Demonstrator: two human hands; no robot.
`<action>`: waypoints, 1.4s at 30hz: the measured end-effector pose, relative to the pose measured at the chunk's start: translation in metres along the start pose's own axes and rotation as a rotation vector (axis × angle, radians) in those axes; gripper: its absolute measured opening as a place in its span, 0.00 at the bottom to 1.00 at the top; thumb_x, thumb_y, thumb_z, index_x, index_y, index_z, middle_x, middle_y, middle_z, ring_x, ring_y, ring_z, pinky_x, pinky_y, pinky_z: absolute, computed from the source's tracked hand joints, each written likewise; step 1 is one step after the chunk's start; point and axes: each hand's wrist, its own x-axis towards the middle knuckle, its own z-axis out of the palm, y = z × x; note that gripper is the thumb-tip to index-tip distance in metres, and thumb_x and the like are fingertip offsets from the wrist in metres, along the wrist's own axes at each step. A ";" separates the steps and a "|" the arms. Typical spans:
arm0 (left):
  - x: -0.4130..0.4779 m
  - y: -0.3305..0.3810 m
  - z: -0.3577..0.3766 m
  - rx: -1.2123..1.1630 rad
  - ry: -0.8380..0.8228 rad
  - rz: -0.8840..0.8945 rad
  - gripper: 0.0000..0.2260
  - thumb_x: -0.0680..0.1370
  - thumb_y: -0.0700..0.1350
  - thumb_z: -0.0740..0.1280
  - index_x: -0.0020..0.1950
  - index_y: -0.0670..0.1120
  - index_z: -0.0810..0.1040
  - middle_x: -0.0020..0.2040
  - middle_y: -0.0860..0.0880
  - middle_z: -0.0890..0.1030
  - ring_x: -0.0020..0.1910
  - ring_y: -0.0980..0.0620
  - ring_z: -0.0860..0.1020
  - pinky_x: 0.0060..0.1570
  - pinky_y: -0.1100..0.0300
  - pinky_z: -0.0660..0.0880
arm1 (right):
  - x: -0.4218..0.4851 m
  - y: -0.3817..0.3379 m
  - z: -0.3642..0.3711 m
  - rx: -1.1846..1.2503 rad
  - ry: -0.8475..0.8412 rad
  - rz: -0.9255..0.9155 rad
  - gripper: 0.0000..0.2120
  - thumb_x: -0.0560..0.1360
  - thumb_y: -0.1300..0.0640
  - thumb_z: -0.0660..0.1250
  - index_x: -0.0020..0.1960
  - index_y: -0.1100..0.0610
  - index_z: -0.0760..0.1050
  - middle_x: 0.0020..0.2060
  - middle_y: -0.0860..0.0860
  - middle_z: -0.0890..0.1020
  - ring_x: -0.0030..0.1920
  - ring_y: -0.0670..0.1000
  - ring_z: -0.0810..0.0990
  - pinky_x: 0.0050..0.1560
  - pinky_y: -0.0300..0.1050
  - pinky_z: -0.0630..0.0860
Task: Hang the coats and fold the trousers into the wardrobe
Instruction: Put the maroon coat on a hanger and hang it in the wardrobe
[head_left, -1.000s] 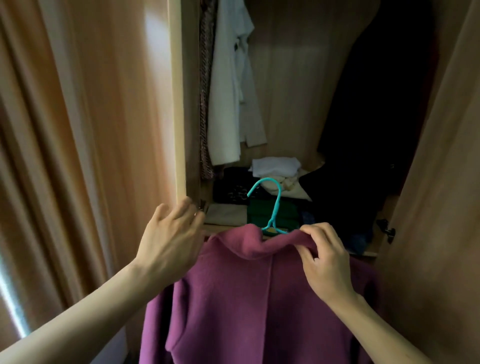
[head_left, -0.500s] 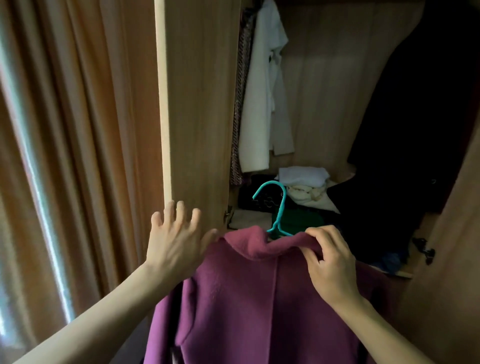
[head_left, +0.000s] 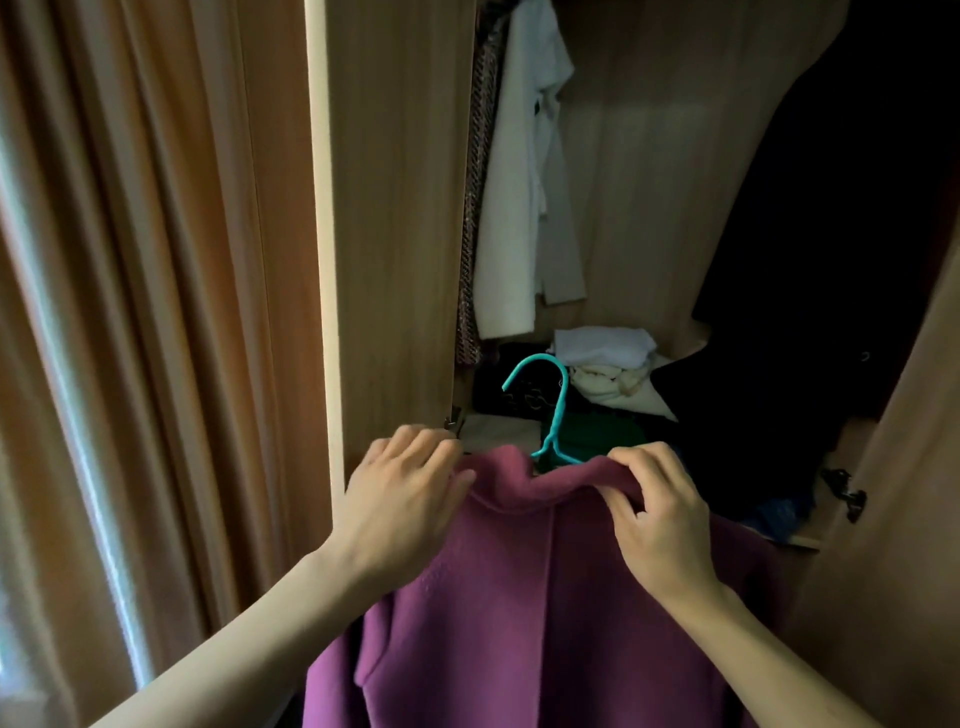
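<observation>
A: So, what is different from a moment back?

B: Mostly the left grip (head_left: 402, 491). Half a second ago its fingers stood spread and straight beside the collar (head_left: 540, 480); now they curl down at the collar's left end, thumb lying on the cloth.

A: Has it got hold of the purple coat (head_left: 519, 623)?

B: I cannot tell. The fingertips bend away from the camera, so whether cloth sits between them is hidden. The right grip (head_left: 660, 512) is plainer: it pinches the collar just right of the teal hanger (head_left: 557, 415), as in both earlier views.

A: And where is the coat?

B: On the hanger, held up near the person, before the open wardrobe (head_left: 649, 208), between the left door (head_left: 400, 208) and the right door (head_left: 909, 467). The hook (head_left: 537, 361) stands free above the collar, catching nothing.

A: The view has shifted too.

B: Yes, leftward: more of the left door and the curtain (head_left: 156, 312) shows. Coat and hands keep their places against each other.

A: Meaning for the job?

B: I judge the collar is being settled on the hanger, nearly done. The lift to the rail is not yet made, and the rail is out of view. The gap between the white coat (head_left: 519, 208) and the dark coat (head_left: 831, 260) looks the likely spot, above the folded clothes (head_left: 605, 345).
</observation>
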 end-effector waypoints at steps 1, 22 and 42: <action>0.001 0.005 0.001 -0.071 0.002 0.029 0.17 0.81 0.57 0.56 0.59 0.49 0.77 0.55 0.52 0.80 0.54 0.48 0.77 0.49 0.52 0.75 | 0.000 -0.001 -0.001 0.001 0.003 -0.002 0.14 0.70 0.63 0.77 0.54 0.60 0.79 0.46 0.49 0.77 0.44 0.51 0.79 0.42 0.53 0.79; 0.122 0.076 0.045 -0.247 0.447 0.310 0.12 0.73 0.39 0.65 0.56 0.40 0.77 0.49 0.45 0.79 0.43 0.43 0.76 0.39 0.45 0.74 | 0.069 0.044 -0.067 -0.199 0.207 -0.019 0.15 0.68 0.67 0.76 0.54 0.58 0.79 0.48 0.50 0.77 0.48 0.52 0.77 0.46 0.56 0.76; 0.392 0.124 0.047 -0.189 0.730 0.522 0.12 0.74 0.37 0.66 0.57 0.40 0.73 0.50 0.42 0.76 0.46 0.41 0.73 0.45 0.43 0.73 | 0.273 0.188 -0.109 -0.244 0.456 -0.270 0.15 0.67 0.69 0.72 0.54 0.64 0.79 0.48 0.56 0.77 0.48 0.54 0.77 0.49 0.48 0.76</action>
